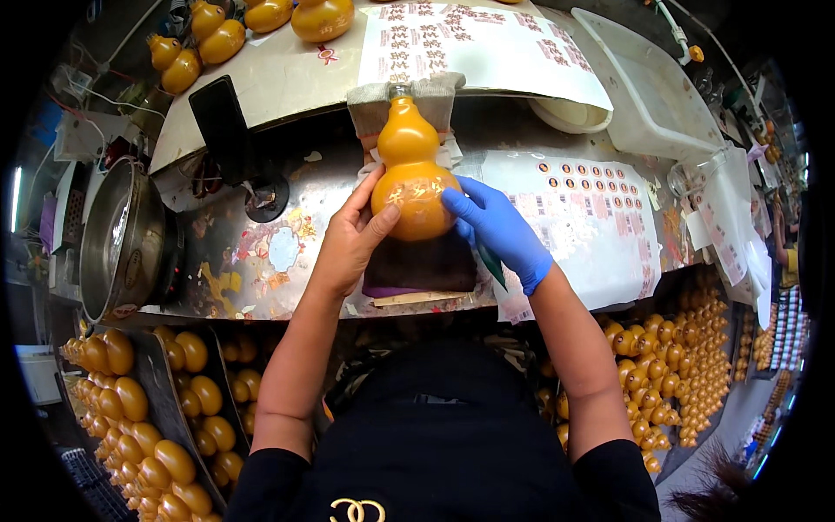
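Observation:
A glossy amber gourd-shaped bottle (410, 143) lies tilted on the bench, its neck pointing away from me. Pale markings show on its wider, near bulb. My bare left hand (355, 233) holds the bulb's left side, thumb on top. From the right, my right hand (503, 224) in a blue glove grips the same bulb; some of its fingers are hidden behind it. A dark green flat piece (492, 264) sticks out below the gloved palm, its kind unclear. Grey cloth (369, 111) lies around the bottle's neck, and a dark pad (416, 271) is under its near end.
Sheets of round stickers (600, 235) cover the bench at right. A printed sheet (487, 52) lies on the raised shelf, near several gourd bottles (217, 39). At left stand a phone on a stand (222, 122) and a metal pan (117, 244). Racked gourd bottles (130, 400) flank me.

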Tool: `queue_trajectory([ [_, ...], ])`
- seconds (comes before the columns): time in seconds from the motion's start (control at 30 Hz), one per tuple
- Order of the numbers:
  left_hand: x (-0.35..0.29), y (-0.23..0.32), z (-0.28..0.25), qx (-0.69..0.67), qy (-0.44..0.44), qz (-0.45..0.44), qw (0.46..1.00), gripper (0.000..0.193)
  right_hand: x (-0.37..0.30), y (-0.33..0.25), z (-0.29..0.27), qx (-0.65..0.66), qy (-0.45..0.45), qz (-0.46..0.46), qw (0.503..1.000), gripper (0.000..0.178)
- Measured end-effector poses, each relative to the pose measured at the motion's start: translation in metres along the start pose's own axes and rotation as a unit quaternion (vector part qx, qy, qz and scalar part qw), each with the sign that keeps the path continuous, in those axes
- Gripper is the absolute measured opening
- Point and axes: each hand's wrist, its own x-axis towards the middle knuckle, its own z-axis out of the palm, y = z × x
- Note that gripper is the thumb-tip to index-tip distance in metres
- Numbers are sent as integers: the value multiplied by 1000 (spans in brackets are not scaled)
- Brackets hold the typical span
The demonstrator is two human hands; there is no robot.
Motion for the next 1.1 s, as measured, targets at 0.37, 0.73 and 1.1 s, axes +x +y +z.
queue_trajectory([
  [0.37,-5,4,2,23,-14,19,999,78,-2,0,0,-17,1,-5,1000,68],
  [0.73,-2,3,0,57,-11,7,998,78,-6,5,-4,-27,-20,-9,999,72],
  [1.1,-2,2,-2,98,-32,23,994,81,-7,3,-2,-39,-12,-13,999,73],
])
